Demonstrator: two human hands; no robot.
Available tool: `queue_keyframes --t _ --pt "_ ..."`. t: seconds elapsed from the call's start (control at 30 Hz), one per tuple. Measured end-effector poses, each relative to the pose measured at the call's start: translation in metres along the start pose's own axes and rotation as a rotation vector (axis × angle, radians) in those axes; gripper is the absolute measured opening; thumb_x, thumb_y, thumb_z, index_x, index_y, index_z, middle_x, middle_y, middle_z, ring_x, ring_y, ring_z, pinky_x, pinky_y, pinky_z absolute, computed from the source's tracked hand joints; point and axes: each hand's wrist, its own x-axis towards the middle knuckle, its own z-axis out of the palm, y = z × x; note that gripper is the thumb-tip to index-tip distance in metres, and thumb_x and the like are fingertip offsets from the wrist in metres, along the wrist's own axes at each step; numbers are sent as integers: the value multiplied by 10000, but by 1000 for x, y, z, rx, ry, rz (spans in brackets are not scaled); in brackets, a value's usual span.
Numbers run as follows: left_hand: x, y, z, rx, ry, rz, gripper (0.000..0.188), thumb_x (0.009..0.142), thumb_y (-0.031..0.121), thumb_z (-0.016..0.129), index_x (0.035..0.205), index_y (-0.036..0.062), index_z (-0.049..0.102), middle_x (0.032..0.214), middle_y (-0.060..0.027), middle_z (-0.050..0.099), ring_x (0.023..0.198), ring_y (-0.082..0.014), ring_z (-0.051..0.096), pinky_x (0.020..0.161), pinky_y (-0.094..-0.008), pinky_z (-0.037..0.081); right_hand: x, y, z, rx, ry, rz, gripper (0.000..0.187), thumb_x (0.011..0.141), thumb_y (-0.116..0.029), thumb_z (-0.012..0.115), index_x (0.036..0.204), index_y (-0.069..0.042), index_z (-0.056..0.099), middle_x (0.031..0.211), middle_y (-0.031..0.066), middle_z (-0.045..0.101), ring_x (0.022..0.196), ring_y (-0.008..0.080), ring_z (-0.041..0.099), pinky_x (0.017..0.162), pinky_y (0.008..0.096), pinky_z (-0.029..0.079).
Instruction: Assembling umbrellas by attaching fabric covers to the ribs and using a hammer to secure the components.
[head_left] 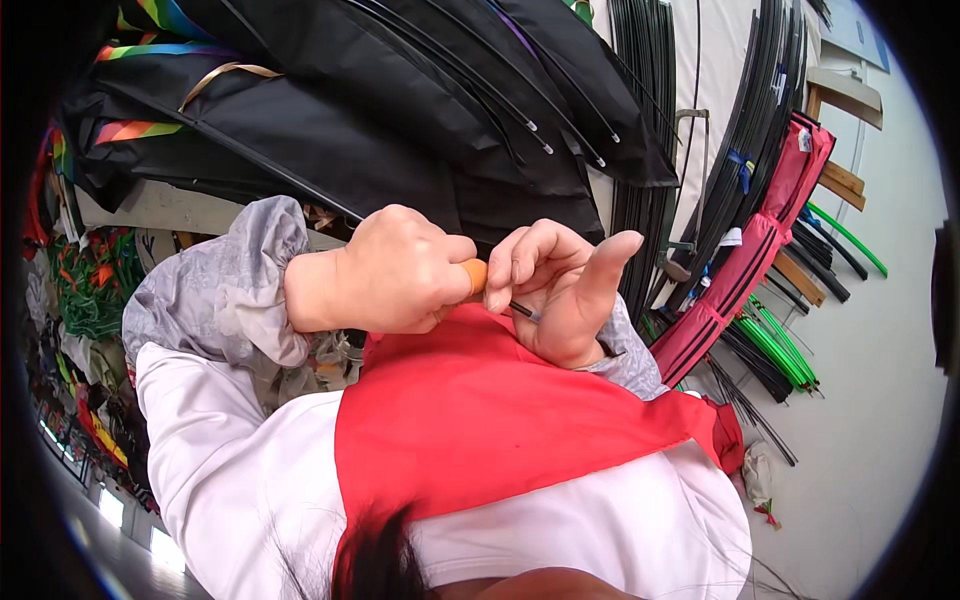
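My left hand (pixel 395 275) is closed in a fist, knuckles up, in front of my chest. An orange cover or wrap (pixel 474 275) shows at its thumb side; I cannot tell which. A thin black rod (pixel 285 172) slants down along the black fabric (pixel 350 110) and goes out of sight behind this fist. In line with it, a short black rod end (pixel 524 311) with a pale tip shows at the palm of my right hand (pixel 560 290). The right fingertips pinch together at the rod, close to the left fist, while the thumb sticks out.
More black rods (pixel 480 75) with pale tips lie on the fabric. Bundles of black rods (pixel 645 100) and a long pink bag (pixel 740 260) are to the right. Green tubes (pixel 780 350) lie beyond the bag. Tangled green netting or cord (pixel 95 285) heaps up at the left.
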Motion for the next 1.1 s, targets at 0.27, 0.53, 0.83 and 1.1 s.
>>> queue_keyframes --t 0.27,0.53,0.83,1.1 --pt "-10 -6 10 -8 34 2 128 695 116 653 659 91 533 628 -19 512 472 -213 495 445 -321 402 5 12 0 -189 20 -11 854 811 -853 234 695 -59 527 694 130 607 466 184 535 461 268 444" --pt "0 -1 17 40 206 -66 173 727 149 722 698 82 565 652 -19 532 469 -216 477 444 -309 374 15 6 -19 88 39 -217 855 852 -818 220 799 -33 556 775 148 630 550 196 570 551 293 465" --pt "-7 9 21 -39 102 -16 180 727 146 722 676 86 561 648 -15 529 469 -215 471 439 -305 370 -7 23 -17 -23 -88 -162 862 824 -842 221 806 -41 542 759 152 632 450 168 522 425 249 417" --pt "-13 31 2 -67 -8 -15 96 701 140 657 679 100 573 660 -18 563 475 -214 525 437 -306 410 -29 20 11 -104 54 -197 867 829 -834 222 811 -24 534 767 176 640 378 155 489 365 207 378"
